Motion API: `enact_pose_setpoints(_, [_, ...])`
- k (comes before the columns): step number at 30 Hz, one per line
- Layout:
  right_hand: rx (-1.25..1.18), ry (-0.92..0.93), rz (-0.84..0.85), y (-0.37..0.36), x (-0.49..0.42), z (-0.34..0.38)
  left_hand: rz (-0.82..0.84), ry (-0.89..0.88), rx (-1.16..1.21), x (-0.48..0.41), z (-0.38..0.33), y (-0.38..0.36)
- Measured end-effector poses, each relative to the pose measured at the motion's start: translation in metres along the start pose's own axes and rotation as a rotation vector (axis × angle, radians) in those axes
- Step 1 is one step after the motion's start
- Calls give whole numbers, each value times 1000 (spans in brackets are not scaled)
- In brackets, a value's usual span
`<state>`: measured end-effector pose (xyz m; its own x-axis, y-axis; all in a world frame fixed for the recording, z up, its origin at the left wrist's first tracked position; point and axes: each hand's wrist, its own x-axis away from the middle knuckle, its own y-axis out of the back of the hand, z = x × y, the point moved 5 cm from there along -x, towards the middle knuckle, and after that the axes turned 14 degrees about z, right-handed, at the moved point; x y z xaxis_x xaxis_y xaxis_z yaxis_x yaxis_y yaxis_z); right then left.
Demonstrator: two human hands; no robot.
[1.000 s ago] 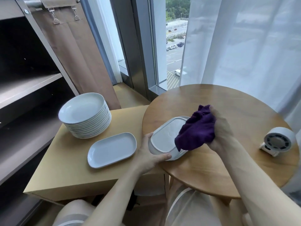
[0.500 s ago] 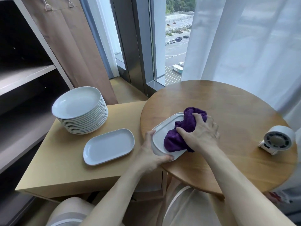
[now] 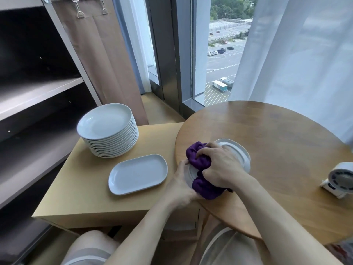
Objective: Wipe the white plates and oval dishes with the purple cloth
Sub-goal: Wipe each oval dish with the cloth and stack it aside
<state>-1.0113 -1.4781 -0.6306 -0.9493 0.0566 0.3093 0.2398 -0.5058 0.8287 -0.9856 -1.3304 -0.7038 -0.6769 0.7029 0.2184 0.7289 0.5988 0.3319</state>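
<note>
A white oval dish [image 3: 240, 153] lies underside up at the left edge of the round wooden table [image 3: 286, 142]. My right hand [image 3: 221, 165] grips the bunched purple cloth [image 3: 202, 185] and presses it onto the dish. My left hand [image 3: 180, 185] holds the dish's near left rim. A second white oval dish [image 3: 138, 174] lies face up on the square side table [image 3: 82, 197]. Behind it stands a stack of several round white plates [image 3: 108, 129].
A small white round fan [image 3: 339, 179] stands at the round table's right edge. Dark shelving [image 3: 38, 92] fills the left side. Brown and white curtains hang by the window behind both tables. My knees show below the tables.
The dish now lies underside up. My right hand has moved the cloth across it toward the near left end, while my left hand has kept hold of the rim.
</note>
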Motion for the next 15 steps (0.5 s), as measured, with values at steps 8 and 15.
enact_pose_setpoints(8, [-59, -199, -82, 30, 17, -42, 20, 67, -33, -4, -1, 5])
enact_pose_setpoints(15, [-263, -411, -302, 44, 26, -77, 82, 91, -52, -8, -2, 6])
